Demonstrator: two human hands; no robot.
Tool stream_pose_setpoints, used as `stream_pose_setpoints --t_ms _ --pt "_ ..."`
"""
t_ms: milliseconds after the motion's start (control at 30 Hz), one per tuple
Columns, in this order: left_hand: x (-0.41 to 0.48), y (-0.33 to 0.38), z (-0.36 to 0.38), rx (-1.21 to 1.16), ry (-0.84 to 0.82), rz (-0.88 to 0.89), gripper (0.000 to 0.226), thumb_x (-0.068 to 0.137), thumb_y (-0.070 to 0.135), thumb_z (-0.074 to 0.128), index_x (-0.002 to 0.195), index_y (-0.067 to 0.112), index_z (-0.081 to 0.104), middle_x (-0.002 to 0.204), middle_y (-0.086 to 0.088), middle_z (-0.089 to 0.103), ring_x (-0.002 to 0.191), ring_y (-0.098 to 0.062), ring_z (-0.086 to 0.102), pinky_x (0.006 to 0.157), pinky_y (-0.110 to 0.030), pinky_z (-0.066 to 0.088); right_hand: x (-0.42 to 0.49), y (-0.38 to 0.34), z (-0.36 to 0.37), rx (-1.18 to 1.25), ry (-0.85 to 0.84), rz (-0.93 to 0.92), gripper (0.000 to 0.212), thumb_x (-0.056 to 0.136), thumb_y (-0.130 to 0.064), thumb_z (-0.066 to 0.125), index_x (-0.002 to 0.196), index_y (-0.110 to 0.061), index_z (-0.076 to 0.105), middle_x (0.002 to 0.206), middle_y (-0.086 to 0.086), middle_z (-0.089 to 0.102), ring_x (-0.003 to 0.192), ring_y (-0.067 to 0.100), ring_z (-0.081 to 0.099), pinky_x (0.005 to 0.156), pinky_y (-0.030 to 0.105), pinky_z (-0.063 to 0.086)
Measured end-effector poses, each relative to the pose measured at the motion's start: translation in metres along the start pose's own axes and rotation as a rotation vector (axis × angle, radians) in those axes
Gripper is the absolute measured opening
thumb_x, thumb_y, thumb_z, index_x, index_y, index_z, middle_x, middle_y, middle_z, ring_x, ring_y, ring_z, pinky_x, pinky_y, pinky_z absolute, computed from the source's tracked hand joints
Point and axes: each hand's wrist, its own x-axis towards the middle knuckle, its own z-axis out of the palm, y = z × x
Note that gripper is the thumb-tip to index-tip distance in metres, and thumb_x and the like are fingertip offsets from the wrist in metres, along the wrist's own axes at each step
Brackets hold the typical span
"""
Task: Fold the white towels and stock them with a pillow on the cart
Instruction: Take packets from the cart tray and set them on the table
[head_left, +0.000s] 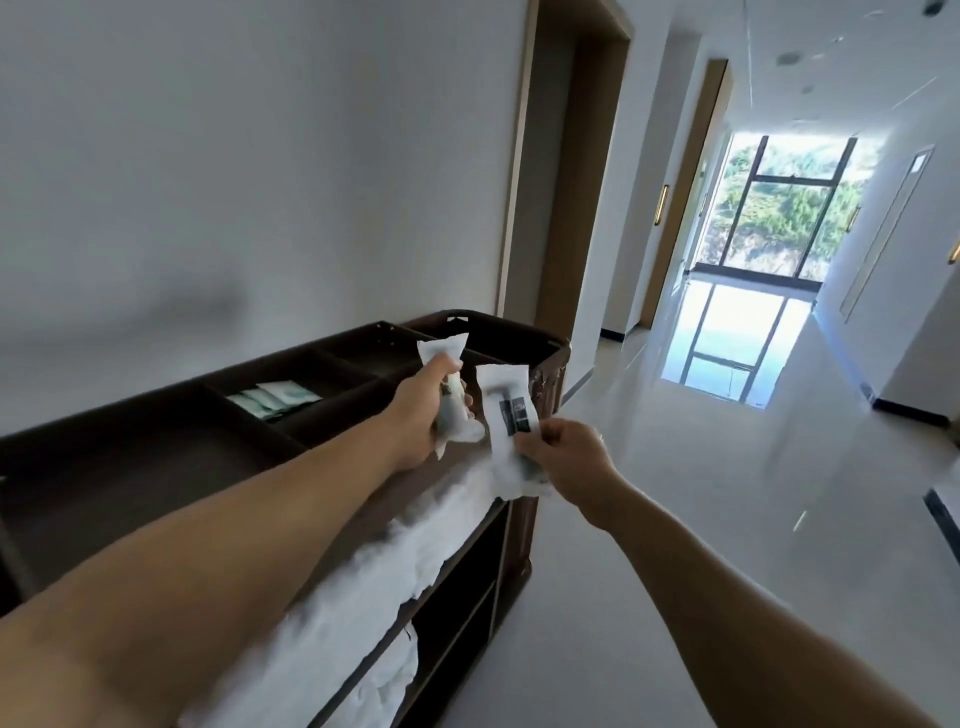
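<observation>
Head view: I take the dark brown cart (130, 467), with its divided top tray, as my landmark. It stands along the grey wall (234, 156).

My left hand (421, 421) is over the cart's far end, fingers curled round a crumpled white plastic packet (449, 358). Just beside it, off the cart's near edge, my right hand (566, 457) pinches a flat white packet with a dark label (506, 400). The two packets are close, but I cannot tell whether they touch.

The white towels (415, 545) lie loose and blurred along the cart's near edge, below both hands and partly hidden by my left forearm. More white cloth (384, 675) sits on the lower shelf; I cannot tell whether it is towel or pillow.

Green-and-white sachets (275, 400) lie in a middle compartment of the tray. Beyond the cart are a brown door frame (519, 156), a glossy white floor (675, 493) and a tall window (779, 218).
</observation>
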Motion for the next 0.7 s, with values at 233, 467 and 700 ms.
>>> stream_pose_setpoints --t_ms 233,467,700 --pt "0.088 -0.002 0.013 0.091 -0.075 0.019 0.019 0.101 0.008 0.049 0.109 0.002 0.065 0.102 -0.015 0.074 0.092 -0.027 0.071 0.081 -0.039 0.059 0.099 0.025 -0.01 0.032 0.032 0.015 0.024 0.092 -0.025 0.069 0.091 -0.001 0.07 0.08 0.008 0.069 0.068 0.014 0.06 0.054 0.014 0.05" --pt "0.176 -0.007 0.029 0.246 0.047 0.102 0.026 0.099 0.015 0.059 0.121 0.005 0.066 0.121 -0.014 0.07 0.113 -0.031 0.065 0.099 -0.05 0.052 0.207 0.055 -0.029 0.104 -0.04 0.014 0.014 0.091 -0.021 0.072 0.086 -0.008 0.071 0.075 0.0 0.067 0.053 -0.001 0.059 0.047 0.014 0.047" --pt "0.224 0.022 0.013 0.185 0.342 0.118 0.026 0.087 0.016 0.073 0.112 0.015 0.068 0.112 -0.009 0.071 0.102 -0.026 0.069 0.076 -0.04 0.056 0.315 0.044 -0.017 0.147 -0.212 -0.072 0.01 0.088 -0.021 0.076 0.097 -0.02 0.071 0.085 -0.006 0.074 0.069 0.004 0.069 0.052 0.014 0.051"
